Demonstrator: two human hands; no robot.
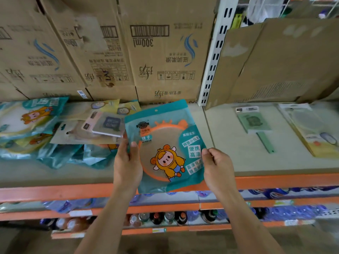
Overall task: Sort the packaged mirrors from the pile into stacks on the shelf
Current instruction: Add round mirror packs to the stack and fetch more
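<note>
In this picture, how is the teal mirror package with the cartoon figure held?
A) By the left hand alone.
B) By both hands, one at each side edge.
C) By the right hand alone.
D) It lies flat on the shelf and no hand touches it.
B: the left hand grips the left edge of the teal mirror package, and the right hand pinches its right edge.

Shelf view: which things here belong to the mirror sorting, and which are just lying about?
Job: held teal mirror packet; pile of packets, left; green mirror and pale packet, right; shelf.
Lying about: cardboard boxes behind; bottles below.
</note>
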